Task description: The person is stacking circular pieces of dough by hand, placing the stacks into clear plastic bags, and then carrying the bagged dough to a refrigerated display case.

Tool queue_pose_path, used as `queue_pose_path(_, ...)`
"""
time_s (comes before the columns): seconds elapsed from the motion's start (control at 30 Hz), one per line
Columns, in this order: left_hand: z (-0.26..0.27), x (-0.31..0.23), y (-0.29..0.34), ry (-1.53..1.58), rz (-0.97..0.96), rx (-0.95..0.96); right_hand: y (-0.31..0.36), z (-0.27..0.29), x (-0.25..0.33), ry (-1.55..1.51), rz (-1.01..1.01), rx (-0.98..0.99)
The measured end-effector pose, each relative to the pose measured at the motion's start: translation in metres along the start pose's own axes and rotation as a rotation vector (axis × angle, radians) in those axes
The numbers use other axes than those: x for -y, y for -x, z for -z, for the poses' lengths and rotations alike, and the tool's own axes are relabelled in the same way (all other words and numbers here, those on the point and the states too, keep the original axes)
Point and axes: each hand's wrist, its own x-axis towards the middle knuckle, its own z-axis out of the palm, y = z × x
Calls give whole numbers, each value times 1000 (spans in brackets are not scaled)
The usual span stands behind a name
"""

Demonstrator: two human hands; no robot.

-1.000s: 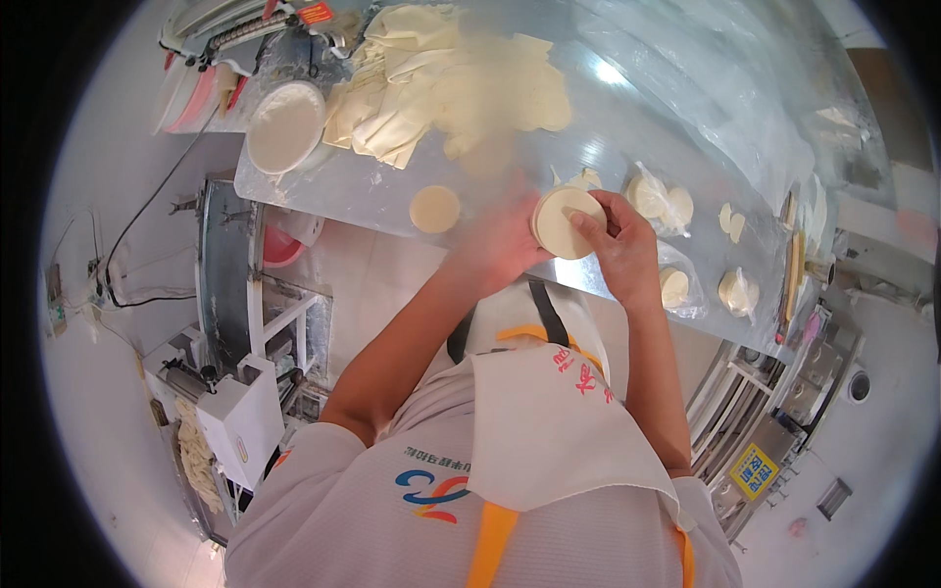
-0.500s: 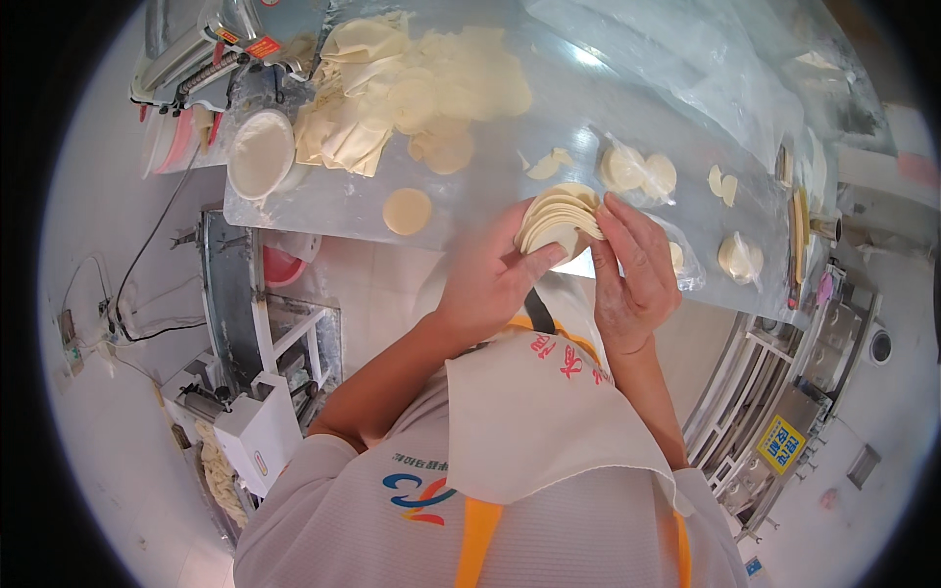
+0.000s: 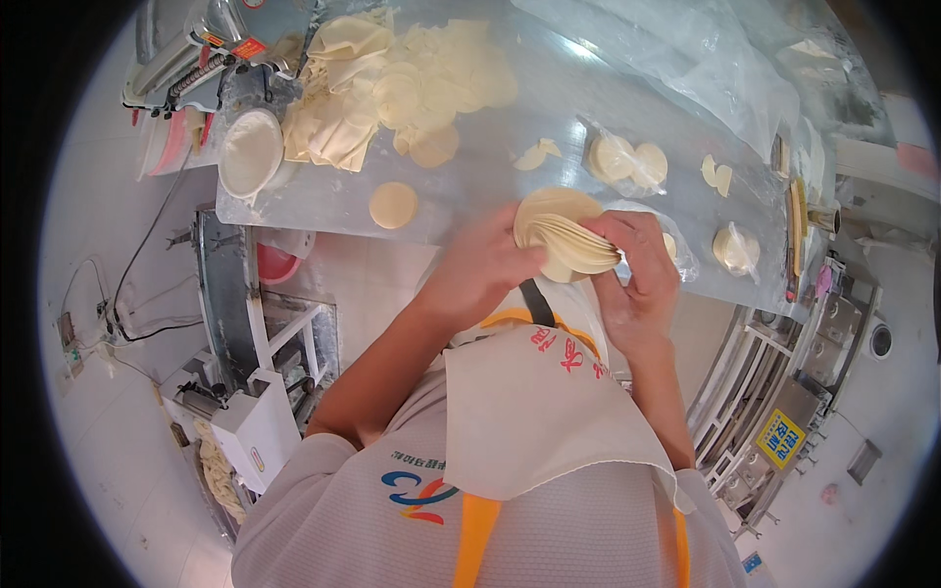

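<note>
Left hand: left hand (image 3: 482,263) curled partway, thumb on near side of the stack, gripping its left edge; slightly blurred, far fingers hidden behind the rounds.
Right hand: right hand (image 3: 642,269) bent, thumb below and fingers over the right edge, pinching the layers together there.
Stack: stack of dough rounds (image 3: 566,233), thin, pale yellow, held between both hands just off the person's front, by the near table edge; layers fanned and bowed, edges bunched at the right; count unclear.
Body: pale apron (image 3: 554,421) with orange straps over a grey shirt (image 3: 333,510).
Near table: single dough round (image 3: 393,206) flat near the edge, left of the hands; dough scraps (image 3: 536,155) beyond the stack.
Right of hands: clear bag of rounds (image 3: 630,163); another bag (image 3: 683,253) partly hidden by right hand; wrapped round piece (image 3: 735,252) farther right; two offcuts (image 3: 717,176) above it.
Table: grey worktop (image 3: 333,196), shiny.
Far left: heap of dough sheets (image 3: 343,93), folded and overlapping; white tub (image 3: 250,152) with pale contents beside it.
Far side: clear plastic sheet (image 3: 686,69), crumpled.
Edges: metal machine (image 3: 191,69) upper left; pink basin (image 3: 276,263) below table; metal rack (image 3: 730,402) lower right.
</note>
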Motion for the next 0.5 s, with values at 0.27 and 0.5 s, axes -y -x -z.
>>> queue_pose_path(0.27,5,4,-25,69,-38,-377,15,39,-1,-81,-35,86)
queue_pose_path(0.5,65,-1,-80,-642,-350,-593,30,32,-8,-12,-142,55)
